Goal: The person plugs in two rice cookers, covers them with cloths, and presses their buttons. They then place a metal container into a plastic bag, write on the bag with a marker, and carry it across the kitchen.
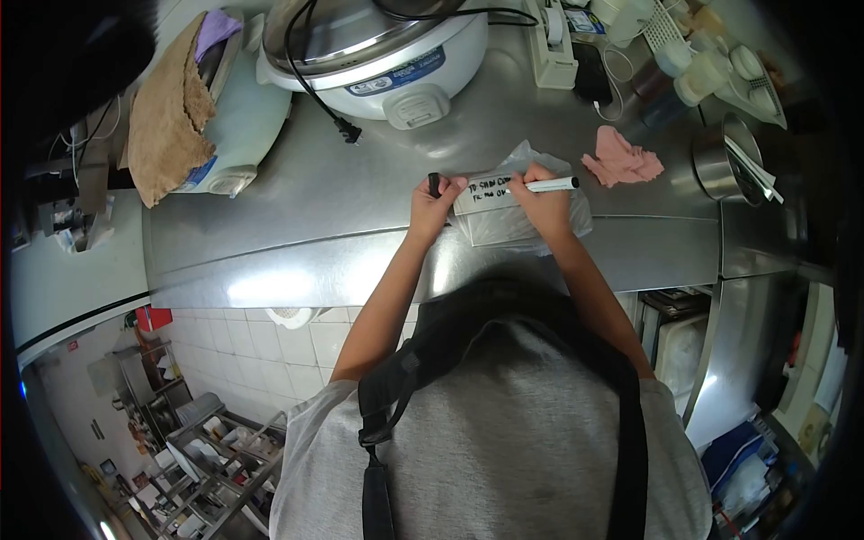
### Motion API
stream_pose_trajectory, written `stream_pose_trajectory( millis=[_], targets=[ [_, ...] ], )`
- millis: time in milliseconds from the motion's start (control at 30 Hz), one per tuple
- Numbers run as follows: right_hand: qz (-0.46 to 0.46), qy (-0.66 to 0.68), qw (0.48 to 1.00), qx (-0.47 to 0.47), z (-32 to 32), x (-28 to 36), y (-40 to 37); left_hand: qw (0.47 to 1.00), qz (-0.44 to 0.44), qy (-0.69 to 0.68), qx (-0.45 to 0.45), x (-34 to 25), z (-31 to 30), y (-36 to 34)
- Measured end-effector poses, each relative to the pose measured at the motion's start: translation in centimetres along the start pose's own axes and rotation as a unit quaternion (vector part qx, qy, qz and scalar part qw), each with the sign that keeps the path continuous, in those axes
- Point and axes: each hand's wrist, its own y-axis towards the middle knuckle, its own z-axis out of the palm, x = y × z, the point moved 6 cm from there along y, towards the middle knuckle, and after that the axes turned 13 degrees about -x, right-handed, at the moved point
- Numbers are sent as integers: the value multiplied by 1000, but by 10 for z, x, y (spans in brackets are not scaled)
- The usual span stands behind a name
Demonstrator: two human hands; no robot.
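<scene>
My right hand (545, 209) grips a white marker pen (554, 184), its tip end down at a white label (475, 202) with black handwriting. The label lies on a package in a clear plastic bag (508, 232) on the steel counter. At the left edge of the package is my left hand (428, 209), closed around a black marker cap (434, 186), with the thumb by the label. Part of the writing is covered by my right hand.
Behind the package stands a large white electric cooker (360, 99) with a loose plug (348, 131). A pink cloth (623, 158) lies to the right, near a metal container (715, 166) and a dark phone (591, 72). Brown cardboard (171, 121) rests at the left.
</scene>
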Motion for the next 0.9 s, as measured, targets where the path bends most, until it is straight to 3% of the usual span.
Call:
stream_pose_trajectory(
  millis=[267, 367, 567, 900],
  targets=[
    [14, 33, 999, -2, -1, 2, 0, 1000, -4, 20, 1, 1, -2, 1],
    [17, 41, 998, -42, -11, -2, 4, 1000, -6, 6, 2, 1, -2, 1],
    [25, 19, 999, 8, -8, 1, 5, 1000, 3, 21, 3, 1, -2, 1],
    [-5, 0, 1000, 1, -8, 2, 3, 1000, -4, -1, 2, 2, -2, 0]
  ],
)
